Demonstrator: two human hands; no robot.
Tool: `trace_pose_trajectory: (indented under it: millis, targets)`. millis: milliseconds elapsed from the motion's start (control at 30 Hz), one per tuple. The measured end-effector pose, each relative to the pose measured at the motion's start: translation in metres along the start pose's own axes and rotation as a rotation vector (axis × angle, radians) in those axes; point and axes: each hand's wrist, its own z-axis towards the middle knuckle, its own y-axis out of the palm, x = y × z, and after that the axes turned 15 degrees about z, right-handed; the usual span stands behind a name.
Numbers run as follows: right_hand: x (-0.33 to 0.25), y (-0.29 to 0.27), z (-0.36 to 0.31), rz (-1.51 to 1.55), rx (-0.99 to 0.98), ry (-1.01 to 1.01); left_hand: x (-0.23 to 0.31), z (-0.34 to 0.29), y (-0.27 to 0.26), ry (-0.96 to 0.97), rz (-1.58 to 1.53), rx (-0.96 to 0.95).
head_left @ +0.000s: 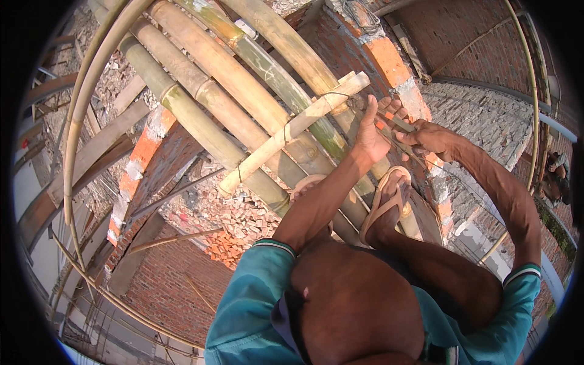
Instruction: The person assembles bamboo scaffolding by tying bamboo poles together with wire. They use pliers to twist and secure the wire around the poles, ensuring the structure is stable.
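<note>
My left hand (374,129) is by the right end of a pale crosspiece pole (295,129), palm turned up, its thumb and fingers stretched out. Beside it, my right hand (433,140) is closed around a thin, dark, stick-like piece (401,123) that reaches toward the left palm. What this piece is cannot be made out; small orange patches show near it. Under the crosspiece run several thick bamboo poles (225,85), side by side. Thin ties wrap the crosspiece where it crosses them. My sandalled feet (389,204) rest on the poles.
A brick wall top with mortar (389,61) runs along the right of the poles, and another wall end (143,164) stands at left. Far below lie broken bricks (234,234). Thin curved bamboo (70,152) arcs at far left. A person (555,176) is low at far right.
</note>
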Motion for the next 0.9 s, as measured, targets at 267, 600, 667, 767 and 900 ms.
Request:
trace_pose_trajectory:
  millis: [267,600,667,767,900]
  targets:
    - [0.009,-0.011,0.012,0.105,-0.135,-0.017,-0.008,-0.004,-0.006,-0.013,0.031,0.132]
    - [0.008,-0.017,0.010,-0.373,0.005,-0.247,-0.020,0.017,-0.003,0.160,0.028,0.067]
    - [0.010,-0.005,-0.008,-0.818,0.267,-0.481,-0.020,0.022,0.005,0.179,0.008,0.139]
    - [0.034,0.024,-0.032,-1.205,0.607,-0.702,-0.021,0.029,0.018,0.162,-0.070,0.275]
    - [0.057,0.034,-0.015,-1.600,0.957,-0.818,-0.020,0.032,0.026,0.170,-0.097,0.294]
